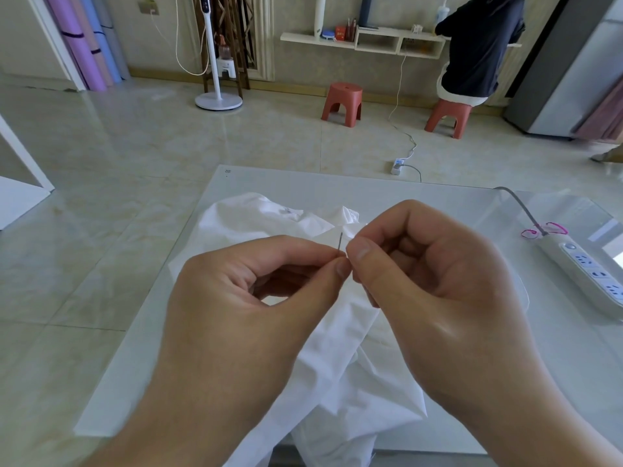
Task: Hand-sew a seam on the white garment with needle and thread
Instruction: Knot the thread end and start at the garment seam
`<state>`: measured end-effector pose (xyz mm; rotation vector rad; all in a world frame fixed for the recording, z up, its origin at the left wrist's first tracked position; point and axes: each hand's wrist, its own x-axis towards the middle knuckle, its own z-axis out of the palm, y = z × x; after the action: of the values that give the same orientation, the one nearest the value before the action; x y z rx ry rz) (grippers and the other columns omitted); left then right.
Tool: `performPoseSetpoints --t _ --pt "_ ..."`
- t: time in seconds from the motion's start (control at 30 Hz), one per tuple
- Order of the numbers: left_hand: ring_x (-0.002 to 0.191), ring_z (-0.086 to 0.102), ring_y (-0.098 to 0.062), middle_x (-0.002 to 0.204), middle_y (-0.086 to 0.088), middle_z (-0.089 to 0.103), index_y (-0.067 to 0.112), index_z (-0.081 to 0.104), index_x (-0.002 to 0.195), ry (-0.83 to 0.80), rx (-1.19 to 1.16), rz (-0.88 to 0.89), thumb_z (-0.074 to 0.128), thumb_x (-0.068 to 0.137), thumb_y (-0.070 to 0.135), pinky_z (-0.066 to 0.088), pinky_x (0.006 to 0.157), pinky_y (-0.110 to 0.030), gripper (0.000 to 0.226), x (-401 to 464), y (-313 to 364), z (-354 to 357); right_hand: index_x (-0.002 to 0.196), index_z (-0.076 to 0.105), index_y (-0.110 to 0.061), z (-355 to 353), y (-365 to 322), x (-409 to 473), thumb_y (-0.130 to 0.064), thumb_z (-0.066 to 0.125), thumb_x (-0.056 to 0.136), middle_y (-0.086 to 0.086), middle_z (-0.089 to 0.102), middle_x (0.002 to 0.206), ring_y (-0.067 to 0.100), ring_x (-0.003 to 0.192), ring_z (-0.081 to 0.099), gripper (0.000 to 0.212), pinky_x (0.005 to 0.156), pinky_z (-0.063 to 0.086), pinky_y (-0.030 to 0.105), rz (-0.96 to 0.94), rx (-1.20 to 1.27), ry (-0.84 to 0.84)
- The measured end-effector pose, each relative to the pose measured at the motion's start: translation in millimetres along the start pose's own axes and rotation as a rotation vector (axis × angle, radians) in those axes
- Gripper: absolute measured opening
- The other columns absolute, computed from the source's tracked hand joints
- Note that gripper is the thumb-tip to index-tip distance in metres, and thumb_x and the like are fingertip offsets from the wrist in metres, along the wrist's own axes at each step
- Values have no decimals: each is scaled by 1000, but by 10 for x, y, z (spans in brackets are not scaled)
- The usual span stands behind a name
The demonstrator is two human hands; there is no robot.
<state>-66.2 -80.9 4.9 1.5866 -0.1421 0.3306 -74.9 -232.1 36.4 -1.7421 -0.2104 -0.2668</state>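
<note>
Pinching needle [340,243] at frame centre, left hand [236,298] gripping its lower end between thumb and forefinger, right hand [438,281] curled beside, thumb tip touching, apparently feeding thread, too fine to see. Needle near upright, free end tilted slightly right. Garment [337,365] lying bunched beneath on table [438,197]; no stitches showing, likely threading stage, seam left.

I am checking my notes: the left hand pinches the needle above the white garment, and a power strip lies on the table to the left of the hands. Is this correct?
Not quite. In the head view the power strip lies to the right of the hands, not the left. The left hand does pinch the needle above the white garment.
</note>
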Motion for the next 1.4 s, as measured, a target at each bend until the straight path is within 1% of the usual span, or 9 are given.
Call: performPoseSetpoints --t 0.17,0.3,0.37,0.47,0.6,0.8,0.93,1.27,1.4 --pt "77 77 -13 82 6 81 25 82 86 -3 0 2 84 73 30 61 70 -22 14 -5 3 4 78 70 -23 -13 71 23 -21 71 93 -5 71 69 15 61 64 15 57 52 25 -66 -68 19" --pt "77 77 -12 81 6 81 22 83 85 -1 1 23 84 74 28 60 70 -20 13 -14 4 3 80 70 -23 -14 64 21 -16 73 96 -2 74 75 18 67 68 18 61 55 29 -53 -79 14" --pt "76 77 -12 81 5 81 19 83 85 1 -2 34 84 74 27 59 69 -19 13 -14 0 3 79 71 -24 -30 61 17 -13 73 94 -3 74 74 15 66 67 19 61 55 27 -62 -93 8" --pt "76 77 -11 82 5 81 21 82 87 -8 13 46 83 76 28 59 69 -20 13 -10 5 4 79 71 -25 -22 47 16 -15 74 93 -5 73 73 12 64 65 17 61 53 23 -63 -93 9" --pt "78 77 -12 83 6 81 21 84 85 6 19 36 84 76 28 60 70 -20 12 -10 -18 -14 79 70 -25 -22 54 21 -12 74 96 -10 68 68 10 61 61 22 60 49 19 -94 -90 -6" --pt "82 78 -14 86 7 81 24 84 88 19 49 10 85 77 32 62 74 -26 14 -6 -53 -24 78 69 -22 -28 53 18 -8 72 94 -9 64 64 8 59 60 22 58 50 20 -95 -99 7" --pt "81 78 -15 85 4 81 17 84 90 5 46 1 91 84 18 63 74 -27 9 4 -82 -31 78 68 -20 -28 45 16 -5 72 95 -12 64 63 7 58 60 23 58 49 18 -94 -92 1" --pt "80 77 -14 85 3 81 15 84 90 -10 35 5 87 82 17 61 72 -22 8 -12 -100 -21 77 69 -22 -22 30 16 -10 71 93 -9 63 64 9 59 60 20 57 49 21 -74 -86 0" --pt "80 77 -11 85 5 81 16 84 90 -18 38 30 92 83 23 59 71 -19 12 -22 -99 -15 76 68 -22 -19 27 19 -6 70 93 -14 65 62 7 58 60 23 57 48 18 -76 -94 3"
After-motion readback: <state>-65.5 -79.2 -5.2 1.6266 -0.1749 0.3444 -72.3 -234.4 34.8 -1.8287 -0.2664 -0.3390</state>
